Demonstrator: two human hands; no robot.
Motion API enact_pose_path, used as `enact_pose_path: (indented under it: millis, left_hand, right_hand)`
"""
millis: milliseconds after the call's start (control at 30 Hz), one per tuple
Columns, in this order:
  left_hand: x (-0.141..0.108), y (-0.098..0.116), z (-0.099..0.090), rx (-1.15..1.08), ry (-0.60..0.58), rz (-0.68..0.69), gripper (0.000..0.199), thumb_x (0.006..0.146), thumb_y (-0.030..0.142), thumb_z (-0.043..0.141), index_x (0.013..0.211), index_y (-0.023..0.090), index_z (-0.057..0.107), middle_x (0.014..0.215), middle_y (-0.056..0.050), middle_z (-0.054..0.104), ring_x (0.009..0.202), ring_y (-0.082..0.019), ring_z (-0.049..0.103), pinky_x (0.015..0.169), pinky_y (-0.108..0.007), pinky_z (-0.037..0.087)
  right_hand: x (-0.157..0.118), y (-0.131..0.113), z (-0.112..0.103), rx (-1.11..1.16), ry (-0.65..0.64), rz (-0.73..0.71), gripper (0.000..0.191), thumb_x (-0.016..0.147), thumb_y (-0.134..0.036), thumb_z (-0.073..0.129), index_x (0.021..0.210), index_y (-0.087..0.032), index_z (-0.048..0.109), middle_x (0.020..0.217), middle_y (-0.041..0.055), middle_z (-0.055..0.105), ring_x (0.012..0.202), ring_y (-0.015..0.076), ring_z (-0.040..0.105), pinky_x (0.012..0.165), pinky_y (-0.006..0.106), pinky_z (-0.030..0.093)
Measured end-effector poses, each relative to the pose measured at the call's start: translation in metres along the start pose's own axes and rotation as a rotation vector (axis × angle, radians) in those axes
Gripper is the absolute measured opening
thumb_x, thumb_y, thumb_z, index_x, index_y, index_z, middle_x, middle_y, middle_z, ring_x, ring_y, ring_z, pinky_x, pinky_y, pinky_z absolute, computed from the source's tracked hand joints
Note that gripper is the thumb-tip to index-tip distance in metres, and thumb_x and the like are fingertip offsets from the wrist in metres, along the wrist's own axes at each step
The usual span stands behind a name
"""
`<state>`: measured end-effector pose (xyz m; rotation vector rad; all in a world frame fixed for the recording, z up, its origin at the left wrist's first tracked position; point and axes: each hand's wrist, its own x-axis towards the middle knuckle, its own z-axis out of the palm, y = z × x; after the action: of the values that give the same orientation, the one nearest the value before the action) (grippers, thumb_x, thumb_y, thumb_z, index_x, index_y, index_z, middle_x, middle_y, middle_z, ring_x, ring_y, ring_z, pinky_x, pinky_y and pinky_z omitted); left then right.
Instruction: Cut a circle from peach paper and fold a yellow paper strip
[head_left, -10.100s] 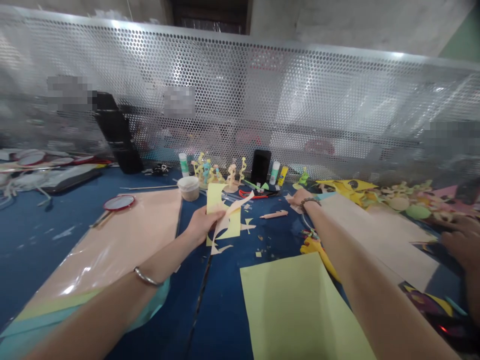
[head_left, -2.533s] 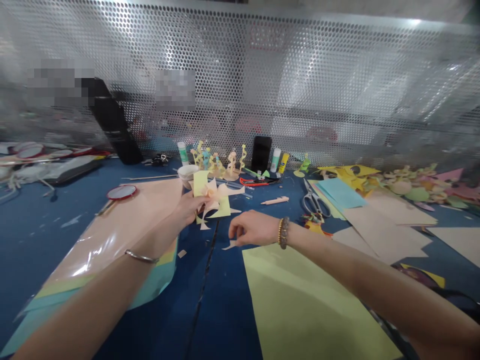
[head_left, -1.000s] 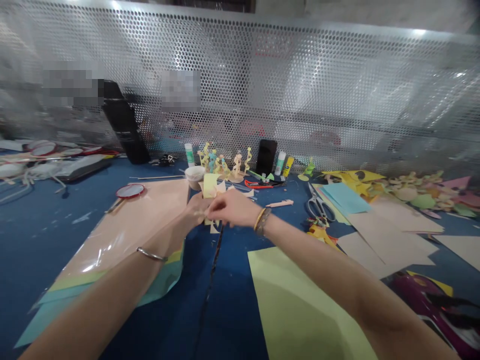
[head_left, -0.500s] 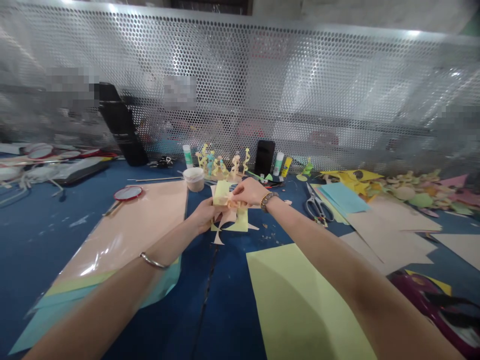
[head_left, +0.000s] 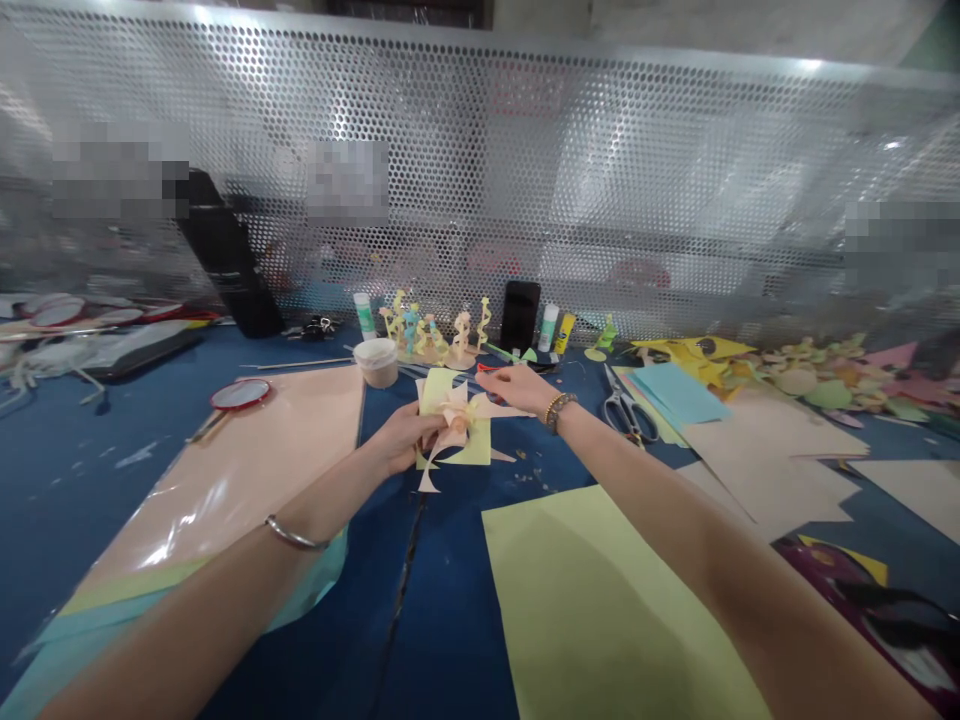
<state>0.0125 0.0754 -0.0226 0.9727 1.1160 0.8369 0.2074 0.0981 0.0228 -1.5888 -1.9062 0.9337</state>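
Pinched in my left hand (head_left: pixel 409 438) is a pale peach paper cutout (head_left: pixel 456 410), with curling pointed strips spreading from its middle. One curled strip hangs down toward the table. Light yellow paper (head_left: pixel 478 442) shows behind and below the cutout, partly covered by it. My right hand (head_left: pixel 516 388) is just right of the cutout, fingers stretched to the left and apart from the paper's middle. Close behind those fingers lies a red-handled tool (head_left: pixel 489 369), mostly hidden by the hand. A white tub (head_left: pixel 376 362) stands behind my left hand.
Small curled paper figures (head_left: pixel 427 335), a phone (head_left: pixel 520 315) and glue sticks (head_left: pixel 549 326) stand along the perforated screen. Scissors (head_left: pixel 628 408) and stacked paper (head_left: pixel 772 445) lie right. A green-yellow sheet (head_left: pixel 592 600) lies in front; bagged paper (head_left: pixel 277 430) lies left.
My right hand has come off the paper piece and shifted right, its fingers loosening. The paper in my left hand has turned, showing more of its curled strips. The view has shifted slightly.
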Motion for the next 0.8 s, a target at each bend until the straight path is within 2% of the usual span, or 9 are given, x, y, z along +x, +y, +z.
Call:
enact_pose_path:
  millis: [133, 267, 533, 800]
  left_hand:
    - [0.003, 0.001, 0.012, 0.016, -0.056, -0.014, 0.028, 0.09, 0.029, 0.058, 0.114, 0.015, 0.057, 0.112, -0.008, 0.061, 0.091, -0.02, 0.063, 0.076, -0.039, 0.055]
    - [0.011, 0.007, 0.027, 0.049, -0.103, -0.037, 0.027, 0.09, 0.029, 0.058, 0.112, 0.015, 0.058, 0.108, -0.007, 0.062, 0.087, -0.019, 0.064, 0.072, -0.036, 0.056]
    - [0.04, 0.024, 0.062, 0.086, -0.176, -0.062, 0.028, 0.09, 0.029, 0.058, 0.114, 0.015, 0.057, 0.113, -0.008, 0.061, 0.092, -0.021, 0.063, 0.077, -0.04, 0.055]
    - [0.073, 0.037, 0.108, 0.075, -0.238, -0.043, 0.031, 0.09, 0.03, 0.057, 0.118, 0.016, 0.055, 0.117, -0.009, 0.059, 0.096, -0.022, 0.062, 0.08, -0.042, 0.054]
  right_hand:
    - [-0.009, 0.008, 0.0, 0.169, -0.191, 0.14, 0.028, 0.092, -0.036, 0.055, 0.109, -0.014, 0.059, 0.103, 0.006, 0.063, 0.084, 0.0165, 0.063, 0.073, 0.035, 0.054]
    - [-0.01, 0.019, -0.008, 0.302, -0.249, 0.229, 0.025, 0.092, -0.031, 0.056, 0.111, -0.014, 0.058, 0.105, 0.0061, 0.062, 0.085, 0.0165, 0.063, 0.072, 0.035, 0.055]
    - [-0.006, 0.054, -0.038, 0.45, -0.153, 0.312, 0.027, 0.091, -0.029, 0.057, 0.114, -0.015, 0.057, 0.111, 0.0069, 0.061, 0.091, 0.0182, 0.063, 0.076, 0.037, 0.054]
    - [-0.003, 0.101, -0.08, 0.47, 0.066, 0.348, 0.028, 0.091, -0.03, 0.057, 0.114, -0.015, 0.057, 0.112, 0.0074, 0.061, 0.092, 0.0188, 0.062, 0.077, 0.038, 0.054]
